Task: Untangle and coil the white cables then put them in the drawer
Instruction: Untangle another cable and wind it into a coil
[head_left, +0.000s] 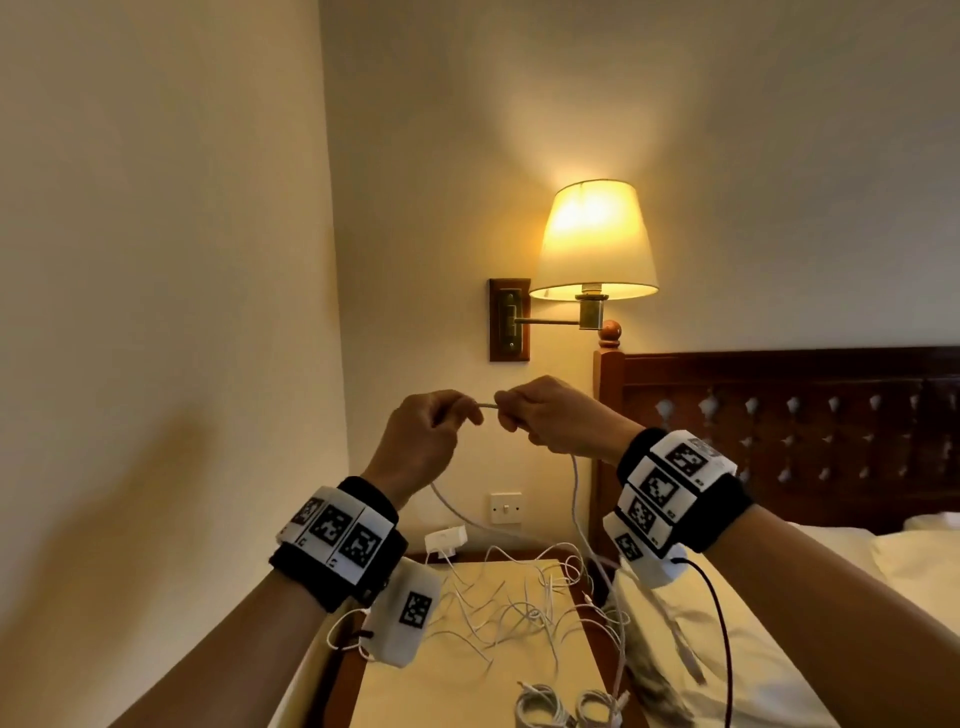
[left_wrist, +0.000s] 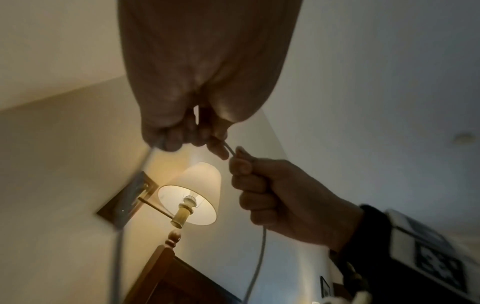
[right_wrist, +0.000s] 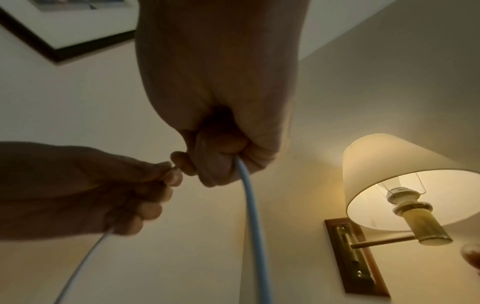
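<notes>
I hold one white cable (head_left: 485, 406) up in front of the wall with both hands. My left hand (head_left: 441, 418) pinches it between thumb and fingers, and my right hand (head_left: 519, 415) grips it in a fist a short span to the right. Both ends hang down to a tangle of white cables (head_left: 524, 597) on the nightstand (head_left: 395, 691). In the left wrist view the left hand (left_wrist: 200, 137) and right hand (left_wrist: 249, 181) hold the cable (left_wrist: 230, 151). Seen from the right wrist, the cable (right_wrist: 250, 216) drops from the right hand (right_wrist: 221, 162) beside the left hand (right_wrist: 155, 185). No drawer is in view.
Two coiled white cables (head_left: 540, 701) lie at the nightstand's near edge. A white plug adapter (head_left: 445, 540) sits at the wall behind it. A lit wall lamp (head_left: 592, 244) hangs above the hands. The bed (head_left: 779, 597) and wooden headboard (head_left: 779, 415) are to the right.
</notes>
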